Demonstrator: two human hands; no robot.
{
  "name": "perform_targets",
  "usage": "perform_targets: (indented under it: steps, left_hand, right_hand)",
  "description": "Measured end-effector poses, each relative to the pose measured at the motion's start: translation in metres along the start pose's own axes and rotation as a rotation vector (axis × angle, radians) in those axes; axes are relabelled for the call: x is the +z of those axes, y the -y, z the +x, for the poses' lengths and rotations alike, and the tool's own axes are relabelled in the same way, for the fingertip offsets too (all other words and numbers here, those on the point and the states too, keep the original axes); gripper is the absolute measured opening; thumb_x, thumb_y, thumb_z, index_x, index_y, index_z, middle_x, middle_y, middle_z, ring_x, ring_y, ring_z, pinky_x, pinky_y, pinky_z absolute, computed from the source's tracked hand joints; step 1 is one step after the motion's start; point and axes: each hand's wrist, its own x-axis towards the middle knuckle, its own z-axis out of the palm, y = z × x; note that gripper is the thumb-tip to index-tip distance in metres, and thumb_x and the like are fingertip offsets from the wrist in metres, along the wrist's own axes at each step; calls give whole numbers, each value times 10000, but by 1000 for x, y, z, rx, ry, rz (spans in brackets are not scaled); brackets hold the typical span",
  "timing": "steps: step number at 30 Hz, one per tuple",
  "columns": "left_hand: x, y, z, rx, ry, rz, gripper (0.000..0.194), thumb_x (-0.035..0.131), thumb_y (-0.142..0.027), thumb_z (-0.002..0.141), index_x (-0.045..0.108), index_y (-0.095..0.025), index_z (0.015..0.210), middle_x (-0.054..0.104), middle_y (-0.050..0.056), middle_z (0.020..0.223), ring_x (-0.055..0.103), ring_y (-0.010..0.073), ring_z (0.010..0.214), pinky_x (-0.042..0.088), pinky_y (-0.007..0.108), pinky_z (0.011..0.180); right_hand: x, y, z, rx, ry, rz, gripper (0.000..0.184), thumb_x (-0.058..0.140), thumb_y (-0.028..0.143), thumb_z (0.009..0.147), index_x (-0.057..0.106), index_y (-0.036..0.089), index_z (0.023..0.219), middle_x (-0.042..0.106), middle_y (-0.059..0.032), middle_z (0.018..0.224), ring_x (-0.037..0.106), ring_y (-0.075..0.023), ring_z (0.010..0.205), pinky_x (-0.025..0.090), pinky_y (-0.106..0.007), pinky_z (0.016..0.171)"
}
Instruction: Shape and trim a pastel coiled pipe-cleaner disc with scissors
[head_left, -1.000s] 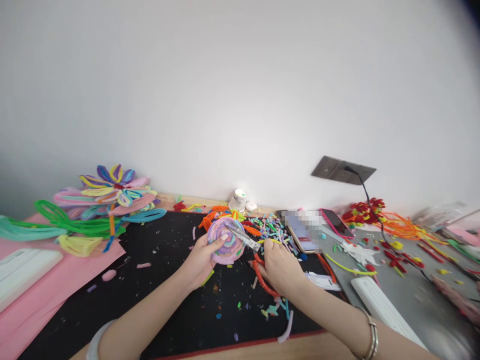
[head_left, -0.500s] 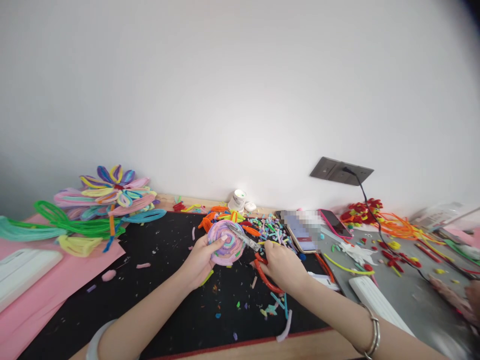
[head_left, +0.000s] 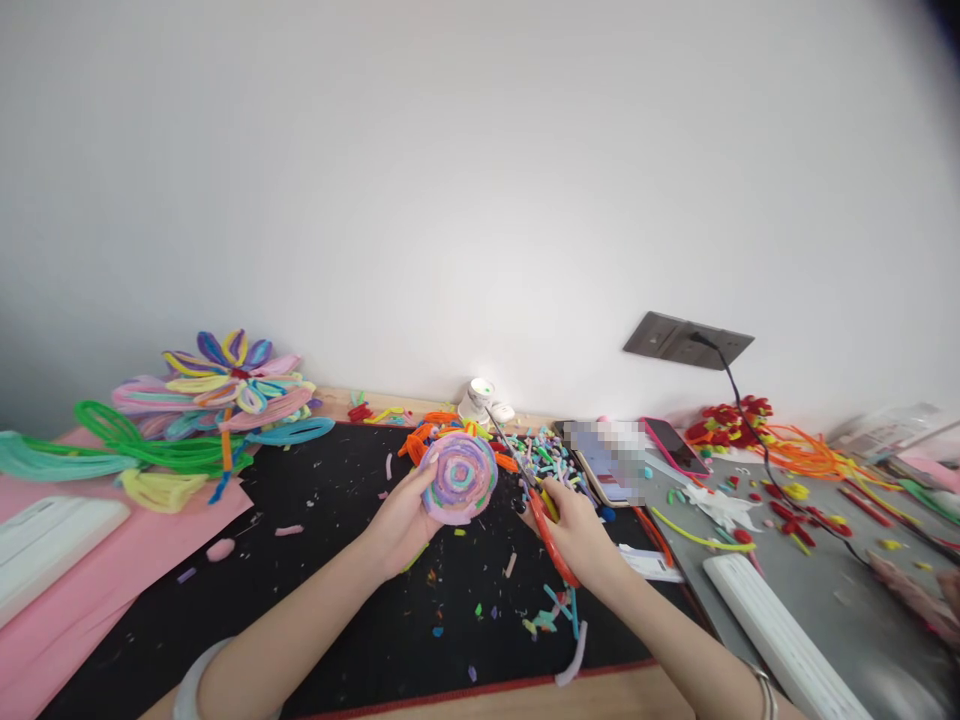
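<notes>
Between the fingers and thumb of my left hand (head_left: 405,520) is a flat disc coiled from pastel pipe cleaners (head_left: 459,478), its spiral of lilac, pink and green facing me. My right hand (head_left: 574,525) grips scissors (head_left: 551,540) with orange-red handles and a yellow inner part. Their blades point up and to the left, just right of the disc and apart from it. Orange pipe-cleaner loops (head_left: 427,435) lie behind the disc. Many short colourful clippings (head_left: 551,455) are heaped beyond the scissors.
Pipe-cleaner flowers (head_left: 236,375) lie at the left on pink paper (head_left: 97,620). A small white cup (head_left: 478,400) stands by the wall. Two phones, one blurred (head_left: 604,465) and one pink-edged (head_left: 673,447), lie right of the clippings. A black cable (head_left: 765,455) hangs from the wall socket (head_left: 688,340).
The scissors have swung away from the disc's face, their blades now pointing upward to its right. My left thumb has shifted to the disc's edge, and the disc has moved slightly up.
</notes>
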Motion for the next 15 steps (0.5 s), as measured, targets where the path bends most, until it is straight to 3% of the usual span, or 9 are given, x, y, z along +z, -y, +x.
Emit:
perform_targets:
  steps: [5,9,15]
  left_hand:
    - [0,-1,-3,-72,79,-26,348,461,-362,947,607,-133,1165,670,141,1207,625,283,1117,496,453,958]
    - [-4,-1,-2,-116,58,-13,430,449,-439,937,535,-175,1266,606,149,1304,562,316,1201,467,524,964]
    - [-8,1,1,-97,131,-68,469,431,-439,949,463,-210,1357,569,111,1358,529,263,1244,393,473,1059]
  right_hand:
    - [4,6,-1,19,45,57,285,523,384,768,335,220,631,366,67,555,320,-100,516,249,-215,482]
    - [7,14,-9,2,50,-114,227,558,353,769,378,223,724,467,52,588,409,-121,516,267,-224,491]
    - [15,29,-16,39,70,-383,236,555,385,815,451,186,889,598,-46,748,599,-213,690,311,-252,543]
